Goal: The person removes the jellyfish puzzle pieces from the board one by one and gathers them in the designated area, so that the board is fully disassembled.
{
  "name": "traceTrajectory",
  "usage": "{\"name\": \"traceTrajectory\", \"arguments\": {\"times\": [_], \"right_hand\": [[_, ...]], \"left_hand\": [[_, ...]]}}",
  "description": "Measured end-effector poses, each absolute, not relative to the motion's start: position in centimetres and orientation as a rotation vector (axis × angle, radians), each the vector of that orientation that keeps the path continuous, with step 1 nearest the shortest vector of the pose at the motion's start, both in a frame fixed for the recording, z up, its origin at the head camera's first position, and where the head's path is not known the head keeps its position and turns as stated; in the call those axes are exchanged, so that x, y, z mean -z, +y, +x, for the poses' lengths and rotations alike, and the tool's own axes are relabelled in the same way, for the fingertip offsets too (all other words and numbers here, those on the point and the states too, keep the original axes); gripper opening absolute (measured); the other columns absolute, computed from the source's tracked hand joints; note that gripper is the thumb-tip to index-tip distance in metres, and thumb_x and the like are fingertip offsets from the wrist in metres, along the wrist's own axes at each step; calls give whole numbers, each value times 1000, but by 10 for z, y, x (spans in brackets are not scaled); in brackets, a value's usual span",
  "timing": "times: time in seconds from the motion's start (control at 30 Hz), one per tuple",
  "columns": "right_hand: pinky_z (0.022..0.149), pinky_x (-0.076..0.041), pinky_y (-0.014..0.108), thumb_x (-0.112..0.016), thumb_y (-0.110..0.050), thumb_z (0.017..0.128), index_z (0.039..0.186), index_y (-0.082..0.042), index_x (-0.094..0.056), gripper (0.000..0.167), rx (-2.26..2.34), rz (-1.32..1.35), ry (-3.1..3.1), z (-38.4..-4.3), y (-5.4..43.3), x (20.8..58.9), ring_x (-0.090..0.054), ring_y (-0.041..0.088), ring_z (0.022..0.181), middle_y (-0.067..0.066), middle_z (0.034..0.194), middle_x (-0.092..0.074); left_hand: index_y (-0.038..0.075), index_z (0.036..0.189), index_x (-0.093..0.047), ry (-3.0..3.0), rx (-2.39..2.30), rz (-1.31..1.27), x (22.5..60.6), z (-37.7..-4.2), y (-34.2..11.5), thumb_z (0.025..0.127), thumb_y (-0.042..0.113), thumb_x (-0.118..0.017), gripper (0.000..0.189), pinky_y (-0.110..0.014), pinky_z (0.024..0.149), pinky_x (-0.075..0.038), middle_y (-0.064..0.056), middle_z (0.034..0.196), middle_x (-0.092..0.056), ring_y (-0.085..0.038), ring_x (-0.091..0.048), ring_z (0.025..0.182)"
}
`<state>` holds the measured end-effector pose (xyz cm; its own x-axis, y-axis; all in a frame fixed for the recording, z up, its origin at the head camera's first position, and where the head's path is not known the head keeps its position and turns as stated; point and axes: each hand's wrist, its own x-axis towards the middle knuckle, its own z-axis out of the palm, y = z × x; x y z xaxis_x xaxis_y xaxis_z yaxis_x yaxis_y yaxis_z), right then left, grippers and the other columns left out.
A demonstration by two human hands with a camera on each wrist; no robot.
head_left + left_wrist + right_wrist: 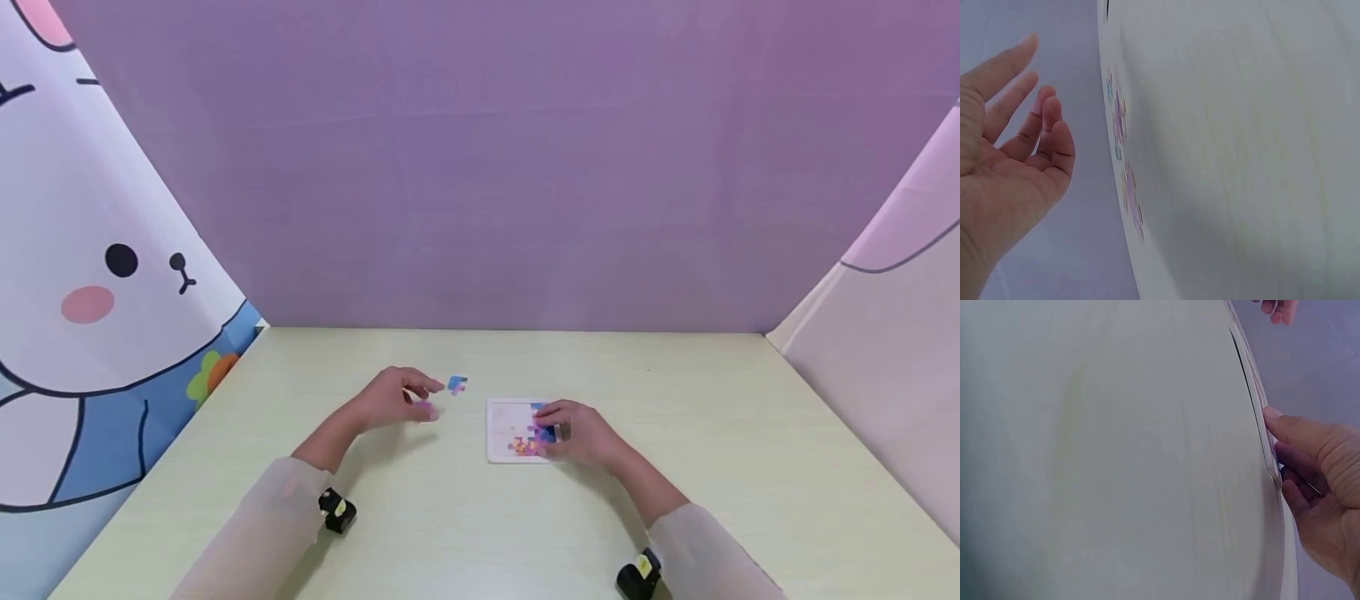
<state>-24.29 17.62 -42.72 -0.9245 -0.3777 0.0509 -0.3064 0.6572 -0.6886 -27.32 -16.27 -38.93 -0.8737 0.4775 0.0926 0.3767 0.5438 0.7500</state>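
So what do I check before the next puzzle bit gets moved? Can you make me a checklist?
1. Tray resting on the table: ok.
2. Room left in the tray: ok, its left part is mostly bare.
3. Loose pieces close to the left hand: ok.
4. Left hand free: ok, it looks empty in its wrist view.
5. Right hand out of the tray's way: not ok, its fingers cover the right side.
6. Pieces under those fingers fitted properly: cannot tell, they're hidden.

Soft light fills the head view, with faint shadows left of the white puzzle tray [500, 423] and on its near side; both wrist views are dimmer and hazier.
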Motion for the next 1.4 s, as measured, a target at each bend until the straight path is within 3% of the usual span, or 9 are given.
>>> {"name": "traceTrajectory", "arguments": {"times": [0.4, 0.67, 0.83, 1.17, 1.4], "right_hand": [[105, -37, 52, -85, -11, 76, 111, -4, -74, 38, 1116, -592, 2778, -244, 177, 429, -49, 34, 125, 4, 125, -61], [104, -38, 52, -84, -11, 76, 111, -3, -73, 38, 1135, -603, 2767, -244, 177, 429, -49, 35, 124, 5, 125, -61], [104, -38, 52, -84, -11, 76, 112, -3, -73, 38, 1128, -614, 2769, -244, 177, 428, -49, 35, 124, 5, 125, -61], [103, -38, 53, -84, -13, 76, 111, -4, -74, 38, 1104, -613, 2784, -246, 178, 429, -50, 34, 122, 5, 125, -62], [102, -39, 55, -84, -13, 77, 111, -2, -73, 37, 1098, -657, 2789, -245, 177, 427, -51, 35, 121, 7, 123, -63]], "left_hand": [[6, 117, -71, 2608, -1362, 792, 384, -259, -139, 80, 16, -82, 40, -36, 83, -52, -17, 111, -65, -37, -57, 99], [14, 110, -74, 2638, -1352, 889, 384, -250, -122, 79, 18, -83, 32, -34, 80, -53, -3, 109, -65, -36, -56, 98], [12, 109, -75, 2612, -1360, 942, 383, -245, -111, 79, 18, -83, 32, -38, 78, -53, -10, 109, -65, -37, -54, 97], [9, 110, -74, 2557, -1322, 939, 388, -245, -88, 82, 22, -80, 31, -42, 79, -51, 1, 112, -64, -31, -54, 103], [11, 114, -73, 2526, -1232, 908, 390, -244, -74, 81, 23, -81, 36, -41, 83, -46, 0, 122, -53, -22, -46, 115]]}}
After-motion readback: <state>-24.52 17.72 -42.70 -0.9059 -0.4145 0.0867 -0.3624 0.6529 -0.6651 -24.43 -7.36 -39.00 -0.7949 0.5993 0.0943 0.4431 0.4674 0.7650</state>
